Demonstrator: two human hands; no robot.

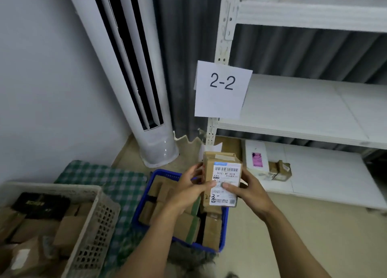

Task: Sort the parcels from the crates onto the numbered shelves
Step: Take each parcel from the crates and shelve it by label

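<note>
Holding the box (222,179) up over the blue crate (140,204), the left hand (188,194) and right hand (249,190) each grip one side, thumbs pressed on the label. It faces up, likely so the "2-3" mark can be read. The 2-2 sign (222,89) hangs on the shelf (293,110) above.

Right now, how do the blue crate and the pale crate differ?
The pale crate has holed walls; the blue crate has solid-looking ones. The blue crate sits near the held parcel; the pale crate lies further left. Both hold brown cardboard parcels.
</note>
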